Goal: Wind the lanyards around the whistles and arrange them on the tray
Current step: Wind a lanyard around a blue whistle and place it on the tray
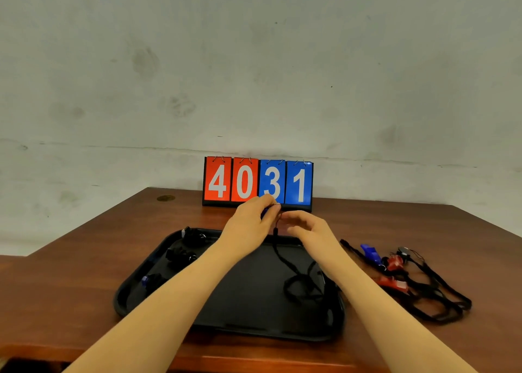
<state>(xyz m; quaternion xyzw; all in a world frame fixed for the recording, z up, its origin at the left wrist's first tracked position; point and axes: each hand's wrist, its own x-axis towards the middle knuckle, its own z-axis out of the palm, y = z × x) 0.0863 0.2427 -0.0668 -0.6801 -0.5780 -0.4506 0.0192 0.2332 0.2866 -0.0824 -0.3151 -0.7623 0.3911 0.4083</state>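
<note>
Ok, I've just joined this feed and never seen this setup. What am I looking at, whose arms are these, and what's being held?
There is one picture, from a camera worn on a person's head, looking forward and down. The two bare arms are that person's own; no machine is involved. The left hand pinches a small blue whistle above the far edge of a black tray. Its black lanyard hangs down and coils on the tray. The right hand is beside the cord, fingers loosely spread. Three wound bundles sit along the tray's left side. On the wooden table, right of the tray, lie unwound whistles with tangled cords. A scoreboard behind reads 4031.
</note>
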